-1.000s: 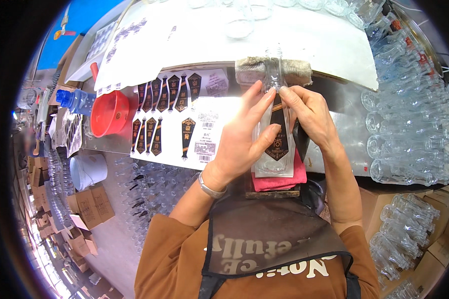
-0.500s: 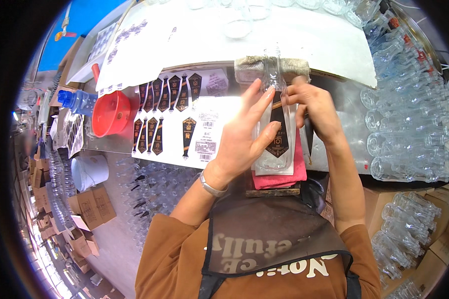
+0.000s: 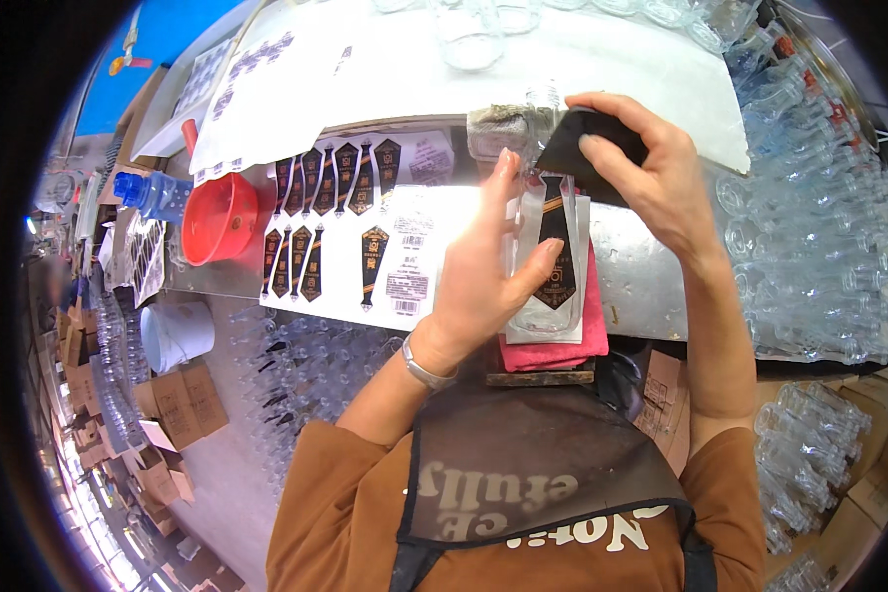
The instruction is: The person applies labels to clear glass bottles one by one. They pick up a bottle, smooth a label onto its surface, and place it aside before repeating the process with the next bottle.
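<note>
Two hands (image 3: 653, 178), one clear bottle (image 3: 555, 227), one black pad (image 3: 567, 148)

Bottle (image 3: 560, 318)'s lying on folded cloth (image 3: 533, 358) by desk (image 3: 641, 286)'s near edge, neck's resting across rolled cloth (image 3: 495, 130) further back. Label sheets (image 3: 393, 215) are sitting just left, then basin (image 3: 217, 225), then jug (image 3: 158, 195) right beside it. Whole bottle stack (image 3: 809, 266)'s hogging desk's right side. Down low on right, boxed bottles (image 3: 804, 434) are lying in carton (image 3: 873, 409). Down left, bucket (image 3: 178, 333)'s sitting left of bottle rows (image 3: 306, 360).

Bright scene; white board (image 3: 405, 74) overexposed; edges bowed, corners black.
</note>
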